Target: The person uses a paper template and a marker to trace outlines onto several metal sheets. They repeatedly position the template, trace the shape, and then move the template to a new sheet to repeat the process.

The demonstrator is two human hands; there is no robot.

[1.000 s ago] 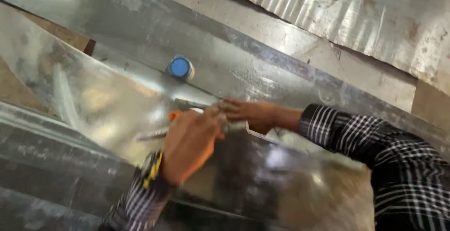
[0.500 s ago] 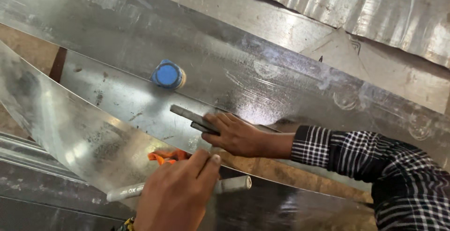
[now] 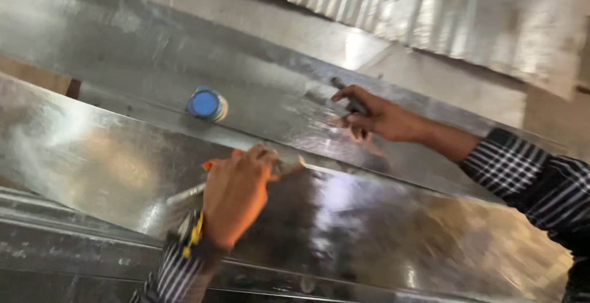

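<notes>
Left hand (image 3: 236, 192) grips orange-handled tool (image 3: 212, 165) on shiny metal sheet (image 3: 92, 168). Right hand (image 3: 375, 115) at 2 o'clock, fingers closed round dark tool (image 3: 347, 94). Blue-capped can (image 3: 207, 104) at 11 o'clock. Best keep sheet pressed flat, tool steady.

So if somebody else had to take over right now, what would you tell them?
Left hand: closed around an orange-handled tool, its tip at the top edge of the bent metal sheet.
Right hand: holding a dark slim tool, resting on the flat sheet behind.
A blue-capped container lies on that flat sheet, left of the right hand.
What is done or left cannot be told from this view.
</notes>
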